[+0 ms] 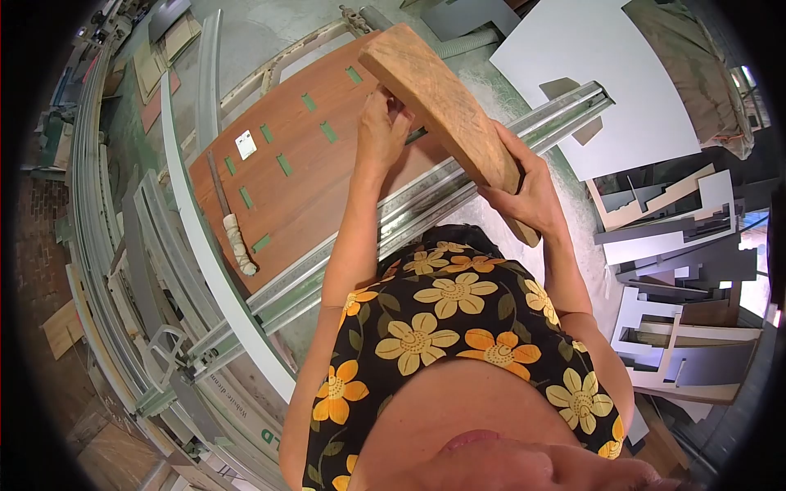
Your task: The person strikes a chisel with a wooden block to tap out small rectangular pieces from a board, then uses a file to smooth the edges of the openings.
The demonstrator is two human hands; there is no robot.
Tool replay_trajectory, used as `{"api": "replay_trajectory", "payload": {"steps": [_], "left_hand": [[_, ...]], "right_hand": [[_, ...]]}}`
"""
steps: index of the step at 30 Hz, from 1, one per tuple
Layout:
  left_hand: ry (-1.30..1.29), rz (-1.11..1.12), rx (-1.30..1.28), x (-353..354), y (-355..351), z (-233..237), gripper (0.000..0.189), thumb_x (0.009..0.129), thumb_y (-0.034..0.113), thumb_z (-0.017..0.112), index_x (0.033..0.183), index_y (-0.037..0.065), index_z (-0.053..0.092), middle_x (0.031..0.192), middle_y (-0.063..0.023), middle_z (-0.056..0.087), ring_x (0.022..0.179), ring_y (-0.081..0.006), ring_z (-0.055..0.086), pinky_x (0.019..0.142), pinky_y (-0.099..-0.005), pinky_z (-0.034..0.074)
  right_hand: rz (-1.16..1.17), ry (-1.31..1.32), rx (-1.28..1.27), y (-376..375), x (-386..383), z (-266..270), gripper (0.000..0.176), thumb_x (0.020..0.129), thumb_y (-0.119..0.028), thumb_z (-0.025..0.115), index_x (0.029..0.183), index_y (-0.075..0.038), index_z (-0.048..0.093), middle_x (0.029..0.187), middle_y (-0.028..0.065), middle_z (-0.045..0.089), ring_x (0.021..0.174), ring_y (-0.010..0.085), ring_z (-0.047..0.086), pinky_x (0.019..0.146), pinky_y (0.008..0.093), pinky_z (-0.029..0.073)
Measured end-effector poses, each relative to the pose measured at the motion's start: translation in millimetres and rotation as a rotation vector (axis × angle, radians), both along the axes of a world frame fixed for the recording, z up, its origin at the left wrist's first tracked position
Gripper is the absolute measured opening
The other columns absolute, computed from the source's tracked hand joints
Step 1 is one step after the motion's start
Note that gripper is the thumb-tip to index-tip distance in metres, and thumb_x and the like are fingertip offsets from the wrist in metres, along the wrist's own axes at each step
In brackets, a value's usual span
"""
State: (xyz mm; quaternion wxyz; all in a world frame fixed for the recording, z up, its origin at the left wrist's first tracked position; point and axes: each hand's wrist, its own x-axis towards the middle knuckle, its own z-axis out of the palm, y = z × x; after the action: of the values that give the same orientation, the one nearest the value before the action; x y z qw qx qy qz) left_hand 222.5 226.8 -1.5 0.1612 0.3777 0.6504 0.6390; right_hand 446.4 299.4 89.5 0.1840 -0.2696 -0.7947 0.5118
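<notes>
A thick, long wooden block (pixel 446 106) is raised at a slant above the work surface, its far end up and to the left. My right hand (pixel 528 184) grips its near end, with the thumb on one side and fingers on the other. At the far part, the curled fingers of my left hand (pixel 383 127) close on the block's left edge, and the fingertips are partly hidden behind the wood. Below lies a reddish-brown panel (pixel 286 209) with several green strips (pixel 283 164) on it. A white card-like piece (pixel 246 146) and a stick with a cloth-wrapped end (pixel 237 245) rest there too.
A metal rail (pixel 426 188) crosses the panel diagonally near my body. A white sheet (pixel 598 82) lies at the upper right. Cut board scraps (pixel 679 213) are piled along the right. Long metal rails and a white strip (pixel 201 237) run down the left side.
</notes>
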Motion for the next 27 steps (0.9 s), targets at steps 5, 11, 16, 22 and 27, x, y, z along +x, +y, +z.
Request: {"api": "replay_trajectory", "payload": {"steps": [5, 11, 16, 22, 27], "left_hand": [[0.091, 0.019, 0.097, 10.3, 8.1, -8.5, 0.031, 0.083, 0.005, 0.065, 0.113, -0.001, 0.058, 0.093, -0.0175, 0.064, 0.088, -0.0325, 0.06, 0.081, -0.0408, 0.048], [0.141, 0.027, 0.096, 13.0, 10.3, -10.3, 0.027, 0.081, 0.005, 0.064, 0.106, -0.002, 0.059, 0.095, -0.0196, 0.065, 0.09, -0.0381, 0.059, 0.081, -0.0443, 0.047], [0.128, 0.031, 0.102, 15.4, 14.3, -16.6, 0.028, 0.08, 0.004, 0.065, 0.106, -0.003, 0.059, 0.094, -0.0199, 0.064, 0.091, -0.0384, 0.059, 0.082, -0.0448, 0.047], [0.183, 0.025, 0.07, 14.3, 13.0, -19.6, 0.03, 0.076, 0.002, 0.066, 0.105, -0.003, 0.059, 0.093, -0.0204, 0.064, 0.089, -0.0392, 0.059, 0.081, -0.0454, 0.047], [0.193, 0.027, 0.084, 13.8, 10.8, -17.5, 0.03, 0.078, 0.004, 0.066, 0.106, -0.003, 0.059, 0.091, -0.0199, 0.064, 0.087, -0.0375, 0.058, 0.08, -0.0443, 0.047]], "right_hand": [[0.01, 0.048, 0.015, 1.3, 1.3, 4.0, 0.086, 0.059, -0.017, 0.073, 0.141, -0.005, 0.051, 0.123, 0.0117, 0.062, 0.112, 0.0194, 0.058, 0.101, 0.0315, 0.041], [-0.023, 0.007, 0.003, -0.4, 2.9, 2.0, 0.086, 0.059, -0.017, 0.074, 0.141, -0.005, 0.05, 0.123, 0.0117, 0.062, 0.112, 0.0192, 0.057, 0.101, 0.0313, 0.04], [-0.026, 0.032, -0.017, 0.3, 4.3, -3.0, 0.087, 0.059, -0.019, 0.074, 0.141, -0.006, 0.05, 0.124, 0.0116, 0.062, 0.113, 0.0195, 0.057, 0.101, 0.0314, 0.04], [-0.028, 0.012, -0.005, -1.1, 7.2, -3.7, 0.086, 0.059, -0.019, 0.074, 0.141, -0.006, 0.05, 0.124, 0.0113, 0.062, 0.114, 0.0199, 0.057, 0.102, 0.0318, 0.04], [-0.002, 0.009, 0.024, -0.4, 10.9, -1.5, 0.086, 0.062, -0.021, 0.076, 0.142, -0.004, 0.049, 0.125, 0.0151, 0.063, 0.116, 0.0229, 0.059, 0.103, 0.0329, 0.042]]}}
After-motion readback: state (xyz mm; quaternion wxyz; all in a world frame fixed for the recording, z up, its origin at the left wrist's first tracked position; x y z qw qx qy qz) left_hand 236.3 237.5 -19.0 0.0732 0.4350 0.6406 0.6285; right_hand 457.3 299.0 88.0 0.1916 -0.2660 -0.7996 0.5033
